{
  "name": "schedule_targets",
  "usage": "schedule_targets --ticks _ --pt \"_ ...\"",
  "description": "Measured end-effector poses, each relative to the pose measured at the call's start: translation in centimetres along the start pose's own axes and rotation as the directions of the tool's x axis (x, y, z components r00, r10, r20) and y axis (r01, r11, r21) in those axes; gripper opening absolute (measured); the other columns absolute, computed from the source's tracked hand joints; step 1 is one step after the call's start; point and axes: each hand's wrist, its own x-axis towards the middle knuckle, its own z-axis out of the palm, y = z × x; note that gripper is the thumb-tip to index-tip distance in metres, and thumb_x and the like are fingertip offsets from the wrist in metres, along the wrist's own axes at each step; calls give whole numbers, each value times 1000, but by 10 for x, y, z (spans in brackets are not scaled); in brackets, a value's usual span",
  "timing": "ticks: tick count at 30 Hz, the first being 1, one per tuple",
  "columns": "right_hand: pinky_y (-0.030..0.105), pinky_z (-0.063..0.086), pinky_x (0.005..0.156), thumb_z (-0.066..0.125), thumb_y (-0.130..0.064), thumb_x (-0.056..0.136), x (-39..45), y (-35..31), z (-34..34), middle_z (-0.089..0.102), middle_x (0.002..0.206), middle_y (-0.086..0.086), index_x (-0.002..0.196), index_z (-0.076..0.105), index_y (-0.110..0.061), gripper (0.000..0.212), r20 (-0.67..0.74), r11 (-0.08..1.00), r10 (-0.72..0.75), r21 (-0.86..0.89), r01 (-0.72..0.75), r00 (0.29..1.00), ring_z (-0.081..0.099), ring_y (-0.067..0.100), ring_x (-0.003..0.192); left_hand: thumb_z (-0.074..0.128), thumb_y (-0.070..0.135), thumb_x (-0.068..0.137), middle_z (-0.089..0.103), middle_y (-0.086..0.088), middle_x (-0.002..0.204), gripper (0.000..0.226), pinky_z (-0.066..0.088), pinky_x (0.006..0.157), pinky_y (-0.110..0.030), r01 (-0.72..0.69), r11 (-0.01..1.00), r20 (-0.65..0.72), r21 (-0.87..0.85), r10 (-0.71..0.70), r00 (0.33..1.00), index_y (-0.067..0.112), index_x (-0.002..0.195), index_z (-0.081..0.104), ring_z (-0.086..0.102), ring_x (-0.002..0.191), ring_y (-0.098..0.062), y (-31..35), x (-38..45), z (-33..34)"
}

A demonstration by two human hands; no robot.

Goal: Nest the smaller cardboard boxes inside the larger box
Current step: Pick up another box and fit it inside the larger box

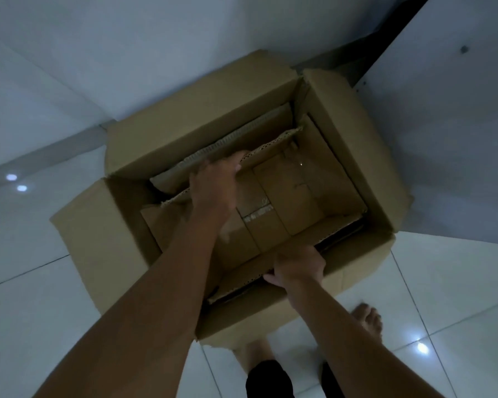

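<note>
A large brown cardboard box (354,145) stands open on the tiled floor, its flaps spread outward. Inside it sits a smaller open cardboard box (305,196), tilted a little, with its own flaps standing up. My left hand (216,182) grips the far flap of the smaller box from above. My right hand (298,264) is closed over the near wall of the smaller box, close to the large box's front side. Another flattened piece of cardboard (227,142) lies between the smaller box and the large box's far wall.
White glossy floor tiles (26,297) surround the box. A pale wall (156,53) rises behind it, and a white panel (457,124) stands at the right with a dark gap beside it. My bare feet (368,320) are just in front of the box.
</note>
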Motion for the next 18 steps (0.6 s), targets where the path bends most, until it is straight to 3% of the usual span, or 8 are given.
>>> schedule_targets --ticks 2,3,5,8,11,14,18 --pt "31 62 62 65 -3 86 -2 2 -7 69 84 13 82 56 -2 10 46 994 -45 101 41 998 70 24 70 46 7 98 59 -5 135 57 46 96 -55 14 1000 132 24 -17 991 42 142 40 46 127 -38 -1 -1 -6" --pt "35 63 66 66 -7 87 -6 1 -12 70 81 13 84 58 -1 10 28 995 -88 40 87 996 72 25 70 47 6 96 54 -8 140 59 44 100 -55 23 999 176 28 -27 984 41 143 38 41 131 -39 -2 -3 -12" --pt "39 63 66 63 -17 91 -23 -1 -26 71 72 13 88 60 -4 14 -7 983 -182 -41 182 983 74 24 65 47 7 97 48 -8 145 59 42 104 -52 28 999 121 -17 -25 992 37 146 37 36 135 -36 -5 -22 -31" --pt "29 58 54 55 -22 92 -47 -2 -51 71 81 7 117 62 -9 29 -95 935 -333 -164 315 938 69 16 63 48 11 95 50 -3 140 55 41 103 -42 44 987 -1 -157 -45 999 30 146 41 38 130 -27 2 -79 -66" --pt "15 41 48 50 -17 93 -71 -5 -80 64 81 -2 111 67 -16 25 -154 916 -361 -242 319 920 55 6 64 49 12 92 53 3 134 53 44 97 -35 176 960 -47 -219 -191 981 31 141 46 42 123 -21 7 -147 -95" --pt "20 41 54 50 -17 92 -88 -5 -110 69 98 3 116 67 -20 29 -232 947 -310 -161 278 922 56 16 72 53 7 88 56 1 131 54 45 93 -36 395 862 -58 -318 -434 899 30 137 51 44 120 -23 12 -204 -112" --pt "26 41 78 51 -17 94 -87 -5 -132 66 121 9 122 65 -20 32 -281 972 -236 -84 221 930 57 26 92 55 10 89 45 -7 146 61 40 101 -43 642 696 126 -322 -640 758 23 147 41 41 129 -34 18 -239 -107"
